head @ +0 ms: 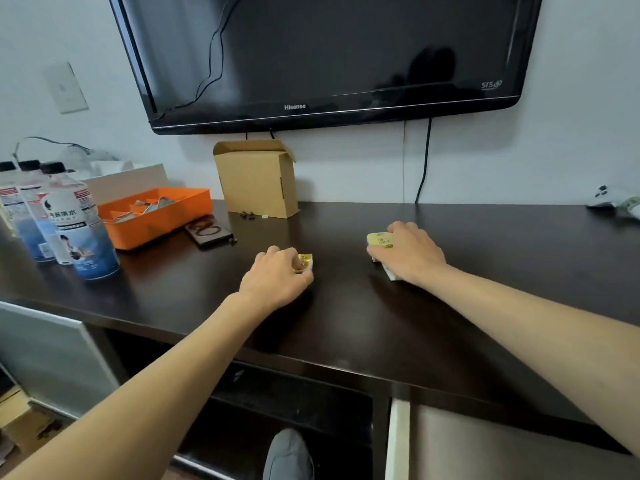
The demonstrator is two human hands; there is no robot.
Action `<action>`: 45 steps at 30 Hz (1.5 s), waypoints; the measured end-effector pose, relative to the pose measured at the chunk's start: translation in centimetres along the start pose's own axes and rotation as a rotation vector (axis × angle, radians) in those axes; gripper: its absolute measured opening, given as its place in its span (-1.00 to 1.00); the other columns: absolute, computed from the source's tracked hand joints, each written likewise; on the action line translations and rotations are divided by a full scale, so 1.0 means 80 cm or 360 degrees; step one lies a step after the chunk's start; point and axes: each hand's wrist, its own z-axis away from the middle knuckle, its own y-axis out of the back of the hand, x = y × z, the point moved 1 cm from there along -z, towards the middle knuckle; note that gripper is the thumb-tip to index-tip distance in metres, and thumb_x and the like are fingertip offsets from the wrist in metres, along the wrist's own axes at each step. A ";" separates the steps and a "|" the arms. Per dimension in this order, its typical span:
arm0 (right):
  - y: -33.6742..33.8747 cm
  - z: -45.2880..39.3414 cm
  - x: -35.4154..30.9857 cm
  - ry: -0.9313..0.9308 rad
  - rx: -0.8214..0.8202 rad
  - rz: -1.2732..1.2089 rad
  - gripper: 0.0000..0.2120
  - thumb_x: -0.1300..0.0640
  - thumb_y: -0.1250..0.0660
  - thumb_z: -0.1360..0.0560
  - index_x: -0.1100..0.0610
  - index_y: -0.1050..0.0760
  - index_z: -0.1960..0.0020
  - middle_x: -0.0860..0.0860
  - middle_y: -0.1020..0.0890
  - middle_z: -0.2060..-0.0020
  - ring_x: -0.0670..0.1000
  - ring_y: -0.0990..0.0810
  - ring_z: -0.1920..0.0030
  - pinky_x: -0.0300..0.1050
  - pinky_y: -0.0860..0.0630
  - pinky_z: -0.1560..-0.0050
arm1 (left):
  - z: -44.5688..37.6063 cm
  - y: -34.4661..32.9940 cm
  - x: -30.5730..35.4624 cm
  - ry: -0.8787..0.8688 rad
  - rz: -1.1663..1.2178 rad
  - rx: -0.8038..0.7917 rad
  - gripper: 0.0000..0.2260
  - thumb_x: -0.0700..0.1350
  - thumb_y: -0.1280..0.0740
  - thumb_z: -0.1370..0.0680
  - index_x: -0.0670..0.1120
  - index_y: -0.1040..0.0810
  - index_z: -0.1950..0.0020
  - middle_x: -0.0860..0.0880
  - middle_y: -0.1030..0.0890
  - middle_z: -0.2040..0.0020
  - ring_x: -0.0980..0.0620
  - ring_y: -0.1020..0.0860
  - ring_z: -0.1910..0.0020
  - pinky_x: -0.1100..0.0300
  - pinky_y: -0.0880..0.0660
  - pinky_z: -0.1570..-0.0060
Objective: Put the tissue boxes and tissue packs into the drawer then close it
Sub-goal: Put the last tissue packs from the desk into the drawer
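— Packs first: where do they stand against the drawer?

— Neither is in yet, as far as I can judge. Your left hand (277, 275) has its fingers (273, 252) curled shut around a small yellow-and-white tissue pack (304, 262), which sits on the worktop (346, 306), above and left of the open drawer (485, 441). Your right hand (408, 254) lies flat over a second tissue pack (380, 239), fingers bent down onto it; it reads as a grip, and that pack sits straight above the drawer, further back on the worktop.

— And the drawer itself?

— It is pulled out under the front edge of the worktop, at the lower right. What shows of its inside looks bare and pale, though your right forearm hides part of it. So both packs need carrying down into it, then the push to close. I see no tissue boxes near the drawer; a pale box far left of it, behind the bottles (69, 220), may be one, but I cannot tell.

— What else is around you?

— Dark, glossy wood worktop. Up and left of the drawer: an orange tray (194, 206), a dark flat gadget (207, 232) just in front of it, and an open cardboard box (256, 181) against the wall. A black television (322, 53) hangs well above the drawer, and a white controller (609, 199) lies at the worktop's far right.
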 end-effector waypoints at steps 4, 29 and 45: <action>-0.018 -0.021 -0.005 -0.0075 0.0043 0.0107 -0.41 -0.17 -0.40 -0.47 0.10 -0.42 -0.38 0.10 -0.52 -0.29 0.20 -0.54 -0.27 0.06 -0.44 -0.09 | -0.007 -0.006 0.001 0.0031 0.0101 0.0068 -0.79 0.15 -0.38 -0.48 0.03 -0.56 0.09 -0.11 -0.49 -0.20 -0.20 -0.49 -0.17 0.05 -0.43 -0.03; 0.163 0.227 0.170 0.0041 -0.0183 0.0177 -0.41 -0.51 -0.25 -0.33 -0.16 -0.46 -0.19 -0.13 -0.43 -0.28 0.07 -0.54 -0.23 0.11 -0.48 -0.18 | 0.170 -0.026 0.219 -0.0758 0.0770 -0.0690 -0.13 -0.14 -0.51 -0.31 0.12 -0.19 -0.54 0.07 -0.25 -0.49 0.09 -0.27 -0.47 0.03 -0.37 -0.40; 0.184 0.223 0.169 0.0281 -0.0385 -0.0044 -0.76 0.06 -0.58 -0.37 -0.09 -0.55 0.07 -0.16 -0.50 0.24 -0.16 -0.48 0.29 -0.40 -0.34 0.36 | 0.218 -0.001 0.195 -0.0740 0.0666 -0.0636 -0.33 -0.24 -0.51 -0.37 0.07 -0.36 -0.41 0.11 -0.51 -0.28 0.20 -0.51 -0.23 0.48 -0.45 -0.07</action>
